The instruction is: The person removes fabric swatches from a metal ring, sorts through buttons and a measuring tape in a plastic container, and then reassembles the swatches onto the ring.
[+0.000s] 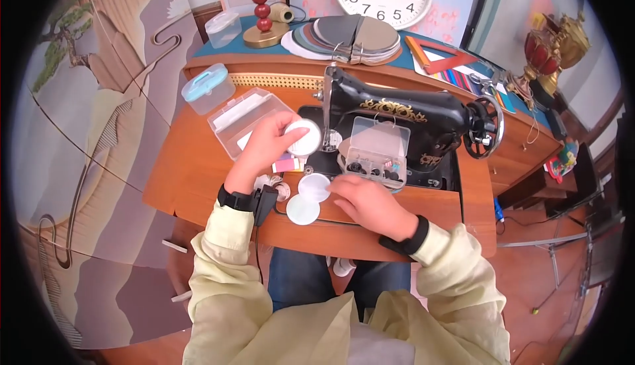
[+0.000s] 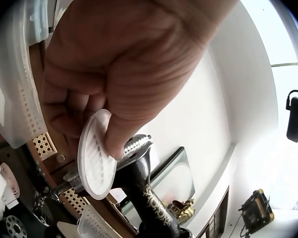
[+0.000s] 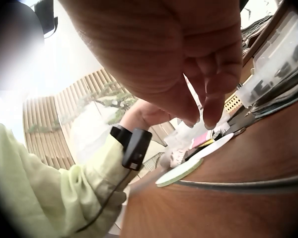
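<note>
My left hand (image 1: 268,141) pinches a round, flat white case (image 1: 305,141) by its edge, raised in front of the sewing machine (image 1: 390,104). In the left wrist view the case (image 2: 95,158) is tilted on edge, and slanted ridges show through its face. Two more discs lie overlapping on the wooden table: a whitish translucent disc (image 1: 313,187) and a pale green disc (image 1: 303,209) nearer the body. Beside the whitish disc is my right hand (image 1: 376,207), its fingertips close to the rim. From the right wrist, those fingers (image 3: 214,106) look loosely bent, with nothing visible between them.
An open clear box (image 1: 241,117) lies left of the machine, near a blue-lidded box (image 1: 206,87). A lidded box of dark small parts (image 1: 376,166) stands against the machine. Pink and white packets (image 1: 286,165) and a measuring tape roll (image 1: 282,191) lie near the left wrist.
</note>
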Motion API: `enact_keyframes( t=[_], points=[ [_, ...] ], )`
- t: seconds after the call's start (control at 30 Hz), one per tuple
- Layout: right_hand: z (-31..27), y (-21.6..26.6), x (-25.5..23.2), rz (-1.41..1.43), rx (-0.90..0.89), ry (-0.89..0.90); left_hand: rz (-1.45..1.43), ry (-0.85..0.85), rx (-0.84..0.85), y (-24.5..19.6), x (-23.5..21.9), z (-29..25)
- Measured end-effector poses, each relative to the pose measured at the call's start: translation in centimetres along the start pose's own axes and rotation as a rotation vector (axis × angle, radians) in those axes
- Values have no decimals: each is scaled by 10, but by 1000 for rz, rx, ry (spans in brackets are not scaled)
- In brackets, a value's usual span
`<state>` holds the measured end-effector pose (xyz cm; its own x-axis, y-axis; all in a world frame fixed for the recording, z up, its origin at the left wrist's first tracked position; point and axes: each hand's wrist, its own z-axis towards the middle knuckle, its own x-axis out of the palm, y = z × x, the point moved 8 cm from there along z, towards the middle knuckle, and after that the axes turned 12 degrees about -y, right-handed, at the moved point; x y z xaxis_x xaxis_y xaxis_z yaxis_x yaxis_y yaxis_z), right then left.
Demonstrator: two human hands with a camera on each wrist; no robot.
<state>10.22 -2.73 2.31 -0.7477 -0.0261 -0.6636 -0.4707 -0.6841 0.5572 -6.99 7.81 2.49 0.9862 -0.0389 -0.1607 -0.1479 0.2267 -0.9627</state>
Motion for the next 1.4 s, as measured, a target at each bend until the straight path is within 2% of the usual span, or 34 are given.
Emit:
enact_keyframes(
  t=[0.07, 0.1, 0.23, 0.33, 0.43, 0.53, 0.57, 0.67, 0.7, 0.73, 0.83, 0.93, 1.03, 1.13, 1.23, 1.33, 1.4],
  points=[
    [13, -9, 22, -22, 79, 44, -76, -27, 21, 3, 0, -5],
    [18, -13, 29, -49, 92, 61, 31, -18, 47, 4, 0, -7],
    [28, -24, 53, -153, 89, 157, 39, 30, -30, 7, 1, -20],
    [37, -32, 60, -170, 139, 240, 163, -20, -95, 6, -8, -22],
    [43, -45, 69, -146, 250, 281, 164, 22, -63, 10, -10, -25],
    [47, -48, 70, -165, 287, 310, 181, 91, -60, 34, -5, -31],
    [49, -49, 71, -163, 276, 308, 180, 63, -24, 36, -5, -35],
    [54, -53, 74, -147, 292, 299, 488, 54, 229, 26, 3, -48],
    [55, -56, 76, -137, 335, 298, 533, -35, 314, 31, 3, -49],
    [55, -59, 77, -126, 378, 296, 523, 2, 282, 35, 7, -48],
    [54, -55, 74, -301, 263, 198, 489, 113, 214, 27, 21, -50],
    [50, -50, 70, -222, 213, 39, 437, 141, 244, 27, 28, -48],
    [46, -45, 55, -29, 280, -31, 260, 29, 20, 32, 17, -48],
    [42, -48, 51, 324, 386, -96, 230, 63, 39, 19, 18, -53],
    [39, -49, 43, 480, 412, -221, 302, -57, 114, 19, 13, -48],
    [41, -46, 41, 720, 443, -305, 238, -17, 3, 25, 8, -40],
    [45, -45, 38, 731, 445, -358, 56, -18, -150, 16, 9, -44]
  ],
)
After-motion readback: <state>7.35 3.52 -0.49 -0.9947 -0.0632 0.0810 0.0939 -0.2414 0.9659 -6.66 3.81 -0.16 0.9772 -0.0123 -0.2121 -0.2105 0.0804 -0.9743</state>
